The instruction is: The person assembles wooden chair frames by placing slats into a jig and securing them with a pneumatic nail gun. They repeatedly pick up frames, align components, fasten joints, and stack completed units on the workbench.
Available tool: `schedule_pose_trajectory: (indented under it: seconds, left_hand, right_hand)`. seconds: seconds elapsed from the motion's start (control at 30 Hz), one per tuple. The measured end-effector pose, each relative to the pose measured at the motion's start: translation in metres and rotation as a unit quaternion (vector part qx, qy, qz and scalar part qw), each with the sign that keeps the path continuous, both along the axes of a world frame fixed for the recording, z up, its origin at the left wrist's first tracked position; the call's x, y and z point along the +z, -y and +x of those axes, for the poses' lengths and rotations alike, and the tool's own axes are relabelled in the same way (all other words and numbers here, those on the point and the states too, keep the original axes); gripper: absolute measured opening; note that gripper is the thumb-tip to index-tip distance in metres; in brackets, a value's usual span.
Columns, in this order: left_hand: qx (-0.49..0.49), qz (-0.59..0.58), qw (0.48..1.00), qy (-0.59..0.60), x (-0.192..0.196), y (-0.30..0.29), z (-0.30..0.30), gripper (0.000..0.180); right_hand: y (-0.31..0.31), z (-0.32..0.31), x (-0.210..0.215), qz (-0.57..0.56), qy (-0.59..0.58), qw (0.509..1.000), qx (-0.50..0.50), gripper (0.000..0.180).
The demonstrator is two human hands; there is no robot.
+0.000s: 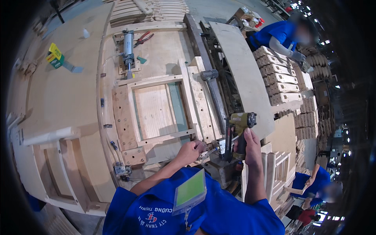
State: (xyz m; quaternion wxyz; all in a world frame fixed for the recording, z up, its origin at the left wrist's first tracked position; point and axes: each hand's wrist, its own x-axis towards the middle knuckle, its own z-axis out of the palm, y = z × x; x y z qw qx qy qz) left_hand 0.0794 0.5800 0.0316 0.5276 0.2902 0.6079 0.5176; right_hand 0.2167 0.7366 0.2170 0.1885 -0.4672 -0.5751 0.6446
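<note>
My right hand [252, 147] grips a pneumatic nail gun [241, 119] by its handle, held upright to the right of the work fixture. A rectangular wooden frame [166, 136] lies in the fixture in front of me, among wooden blocks with drilled holes [126, 127]. My left hand [192, 152] is at the frame's near right corner, its fingers curled together. Whatever they pinch is too small or hidden to make out. Just right of those fingers is a thin metal lever or fitting [209, 153]. A hammer [209, 75] lies along the fixture's right side.
An air cylinder [128, 47] and red-handled pliers [143, 39] lie beyond the frame. To the left are another wooden frame [64, 164], a yellow-green box [55, 58] and a white bottle [85, 33]. Stacked wooden parts [280, 80] and a co-worker [274, 35] are at right.
</note>
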Motion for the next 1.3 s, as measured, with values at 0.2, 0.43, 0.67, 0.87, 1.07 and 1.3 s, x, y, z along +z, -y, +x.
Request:
schedule_pose_trajectory:
  seconds: [0.2,0.43,0.67,0.87,1.07,1.3]
  left_hand:
    - [0.003,0.018,0.991,0.135,0.009,-0.002,0.021,0.041]
    - [-0.005,-0.065,0.994,0.088,0.031,0.005,-0.004,0.041]
    - [0.003,-0.115,0.989,0.089,0.007,0.005,0.002,0.042]
    - [0.005,-0.129,0.990,0.064,-0.006,0.005,0.003,0.045]
    - [-0.015,-0.135,0.986,0.092,0.000,0.004,-0.005,0.047]
    - [0.059,-0.073,0.994,0.054,0.016,-0.023,-0.013,0.046]
  right_hand:
    - [0.032,-0.004,-0.053,-0.084,0.024,0.995,0.037,0.031]
    - [0.051,-0.026,-0.085,-0.080,0.044,0.993,0.081,0.034]
    - [0.062,-0.036,-0.087,-0.051,0.066,0.993,0.080,0.033]
    - [0.070,-0.037,-0.088,-0.031,0.106,0.990,0.093,0.040]
    - [0.070,-0.039,-0.091,-0.021,0.113,0.990,0.081,0.037]
    - [0.028,-0.058,-0.071,-0.013,0.076,0.994,0.075,0.035]
